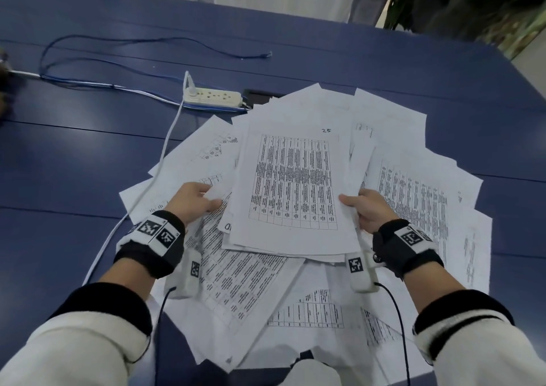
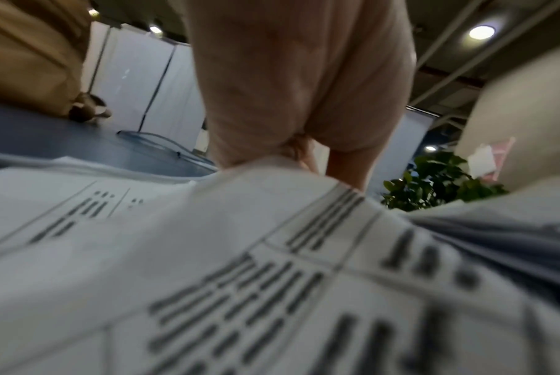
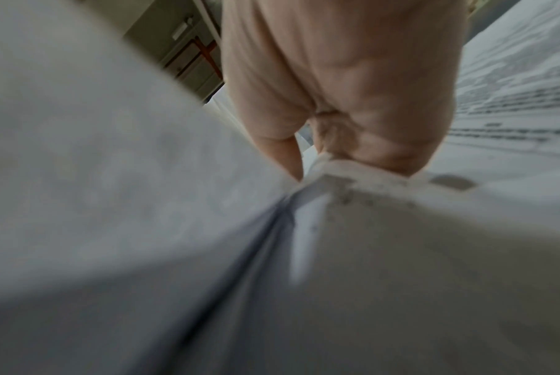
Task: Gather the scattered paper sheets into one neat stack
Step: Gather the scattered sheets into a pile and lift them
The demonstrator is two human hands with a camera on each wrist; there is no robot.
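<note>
A loose stack of printed sheets (image 1: pixel 292 184), topped by a page marked 25, lies at the middle of the pile. My left hand (image 1: pixel 196 201) grips the left edge of sheets beside that stack, thumb on top. My right hand (image 1: pixel 367 209) pinches the stack's right edge, thumb on the top page. Around them scattered sheets (image 1: pixel 242 285) fan out over the blue table (image 1: pixel 74 161). In the left wrist view my left hand (image 2: pixel 291 106) curls over a table-printed sheet (image 2: pixel 240 266). The right wrist view shows my right hand (image 3: pixel 342 96) clamped on blurred paper edges (image 3: pixel 323 192).
A white power strip (image 1: pixel 212 97) lies just beyond the pile, its white cable (image 1: pixel 139 199) running under the left sheets toward me. A thin blue wire (image 1: pixel 124 42) loops at the far left. A potted plant (image 1: pixel 461 4) stands past the table's far right corner.
</note>
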